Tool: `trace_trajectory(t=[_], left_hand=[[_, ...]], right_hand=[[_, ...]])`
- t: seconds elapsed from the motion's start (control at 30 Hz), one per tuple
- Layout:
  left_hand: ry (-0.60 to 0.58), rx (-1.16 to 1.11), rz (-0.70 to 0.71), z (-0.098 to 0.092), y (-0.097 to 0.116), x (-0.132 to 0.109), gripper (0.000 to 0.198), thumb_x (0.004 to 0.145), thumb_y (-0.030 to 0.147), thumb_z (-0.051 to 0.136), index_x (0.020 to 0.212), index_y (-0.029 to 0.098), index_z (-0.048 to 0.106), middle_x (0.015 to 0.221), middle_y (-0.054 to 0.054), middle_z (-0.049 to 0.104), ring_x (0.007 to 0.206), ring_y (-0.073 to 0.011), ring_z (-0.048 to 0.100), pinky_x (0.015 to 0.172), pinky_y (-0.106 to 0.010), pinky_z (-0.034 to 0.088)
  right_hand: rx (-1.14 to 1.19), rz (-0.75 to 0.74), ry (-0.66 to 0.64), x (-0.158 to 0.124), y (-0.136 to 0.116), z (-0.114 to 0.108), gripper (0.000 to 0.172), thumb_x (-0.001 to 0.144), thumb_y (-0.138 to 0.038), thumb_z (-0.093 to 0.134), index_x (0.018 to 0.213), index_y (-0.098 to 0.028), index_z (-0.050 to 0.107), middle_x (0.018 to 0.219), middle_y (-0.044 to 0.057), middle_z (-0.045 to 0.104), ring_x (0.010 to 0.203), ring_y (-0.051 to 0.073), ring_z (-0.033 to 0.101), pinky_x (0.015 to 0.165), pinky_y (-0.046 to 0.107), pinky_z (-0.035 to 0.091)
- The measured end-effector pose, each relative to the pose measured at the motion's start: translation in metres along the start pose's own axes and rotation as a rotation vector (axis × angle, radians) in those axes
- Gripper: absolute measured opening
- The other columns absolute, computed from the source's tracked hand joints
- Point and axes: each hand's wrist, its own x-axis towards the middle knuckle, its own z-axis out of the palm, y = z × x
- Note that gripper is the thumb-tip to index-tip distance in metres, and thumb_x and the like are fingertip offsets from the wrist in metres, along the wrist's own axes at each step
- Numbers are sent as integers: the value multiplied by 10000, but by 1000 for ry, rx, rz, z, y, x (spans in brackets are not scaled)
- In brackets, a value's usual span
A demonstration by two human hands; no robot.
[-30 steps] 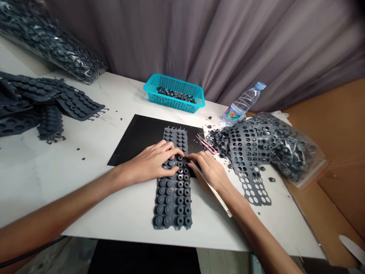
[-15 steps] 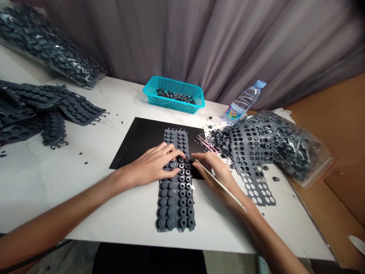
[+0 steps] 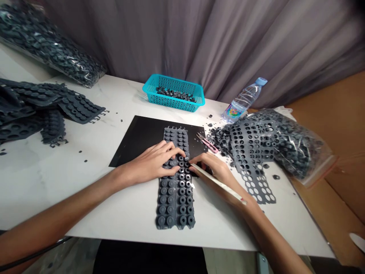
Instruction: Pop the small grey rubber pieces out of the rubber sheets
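Observation:
A long dark grey rubber sheet (image 3: 175, 198) studded with round moulded parts lies across a black mat (image 3: 142, 135) and the white table (image 3: 57, 182). My left hand (image 3: 152, 163) rests flat on the sheet's middle, fingers stretched out and pressing it down. My right hand (image 3: 215, 171) is closed around a thin pale stick (image 3: 216, 182), whose tip touches the sheet's right column beside my left fingertips. Several parts in that right column show open holes.
A teal basket (image 3: 173, 93) of loose parts stands behind the mat. Pink snips (image 3: 207, 142) lie right of the sheet. Punched-out sheets (image 3: 248, 156), a clear bag of parts (image 3: 296, 148) and a water bottle (image 3: 242, 102) sit right. More sheets (image 3: 42, 108) and a bag (image 3: 51, 49) lie left.
My right hand has shifted slightly and the stick now lies lower and flatter, its tip still at the sheet's right column. My left hand stays pressed on the sheet.

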Motion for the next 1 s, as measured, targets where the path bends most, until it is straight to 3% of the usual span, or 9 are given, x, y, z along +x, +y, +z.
trace_trajectory(t=[0.3,0.5,0.67,1.0], left_hand=[[0,16,11,3,-3,0,356,1010,456,520,1339,320,523,1222,-30,564,1142,-252,511,997,-427,437],[-17,32,6,1,-1,0,351,1017,482,499,1312,293,529,1228,-41,558,1155,-263,507,1029,-443,426],[-7,14,2,2,-2,0,377,1009,480,513,1345,310,525,1227,-35,561,1158,-265,510,1018,-438,428],[-6,5,5,1,-1,-1,327,1010,463,511,1291,298,535,1232,-35,568,1152,-261,517,1004,-413,421]], right_hand=[[-82,31,10,0,2,6,204,1053,-362,581,1138,-196,664,910,59,660,763,175,588,689,276,483],[-174,-75,12,1,8,10,292,1087,-360,508,1259,-172,650,965,82,684,847,192,653,736,290,509],[-299,-141,41,1,12,14,320,1102,-365,465,1241,-162,670,960,94,698,866,212,664,756,318,507],[-424,-107,72,2,11,21,329,1117,-382,426,1209,-174,664,964,85,715,867,215,644,769,335,478]])
